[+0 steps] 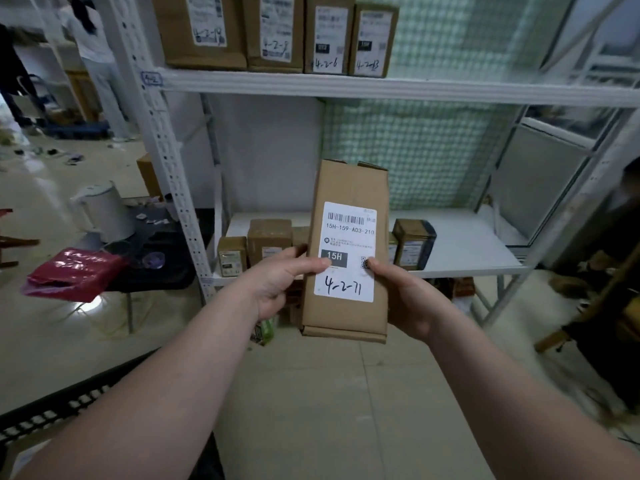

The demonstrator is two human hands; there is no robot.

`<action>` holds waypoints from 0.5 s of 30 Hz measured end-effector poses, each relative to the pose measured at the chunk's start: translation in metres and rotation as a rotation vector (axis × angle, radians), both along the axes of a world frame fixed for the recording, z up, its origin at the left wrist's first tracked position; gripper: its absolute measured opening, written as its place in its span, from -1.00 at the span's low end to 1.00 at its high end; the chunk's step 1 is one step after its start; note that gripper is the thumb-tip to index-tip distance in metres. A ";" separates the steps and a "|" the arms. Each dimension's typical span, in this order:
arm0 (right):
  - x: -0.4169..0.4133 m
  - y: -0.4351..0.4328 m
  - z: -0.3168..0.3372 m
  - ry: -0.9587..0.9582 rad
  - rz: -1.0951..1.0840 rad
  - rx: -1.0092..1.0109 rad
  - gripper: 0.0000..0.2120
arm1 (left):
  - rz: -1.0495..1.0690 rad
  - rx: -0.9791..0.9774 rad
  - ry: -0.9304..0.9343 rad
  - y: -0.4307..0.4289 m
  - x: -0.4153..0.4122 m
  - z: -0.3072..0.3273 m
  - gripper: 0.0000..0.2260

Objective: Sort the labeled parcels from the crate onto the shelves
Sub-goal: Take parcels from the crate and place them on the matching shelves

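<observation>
- Brown cardboard parcel [349,181] is held upright, mid-air, in front of the white shelf unit, label side twd camera.
- White label [346,233] is seen on the parcel front: barcode, "15H-159-A03-210", dark "15H" block, QR code, handwritten "4-2-71".
- L hand [277,282] is wrapped on the parcel's left edge; thumb is pressed flat on the label by the "15H" block, fingers are curled behind the box & mostly hidden.
- R hand [405,299] is clamped on the right edge; thumb tip is laid on the label beside the QR code, other fingers are tucked behind, not visible.
- Upper shelf [381,86] is loaded w/ four upright brown boxes [325,32], each marked by hand w/ a "4-2-…" no.
- Tag "4-2" [151,78] is stuck on the upright at upper-shelf level.
- Lower shelf [467,244] is seen behind the parcel; several small boxes [270,239] are lined along its front left, partly hidden by parcel & hands.
- Black crate [52,410] is partly seen at bottom left, under the L forearm; contents can't be told.
- White kettle [102,211] & red bag [72,271] are placed on a dark table [166,271] left of the shelf unit.
- Two persons [93,46] are seen far back left, blurred.
</observation>
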State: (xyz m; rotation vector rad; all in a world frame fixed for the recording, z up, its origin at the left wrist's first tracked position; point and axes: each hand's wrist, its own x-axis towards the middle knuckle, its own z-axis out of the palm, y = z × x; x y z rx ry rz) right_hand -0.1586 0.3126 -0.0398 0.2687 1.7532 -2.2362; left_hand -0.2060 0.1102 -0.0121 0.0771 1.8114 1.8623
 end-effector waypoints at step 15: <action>-0.116 0.123 0.090 0.219 -0.189 0.116 -0.37 | -0.078 -0.209 0.514 0.137 -0.124 0.086 -0.70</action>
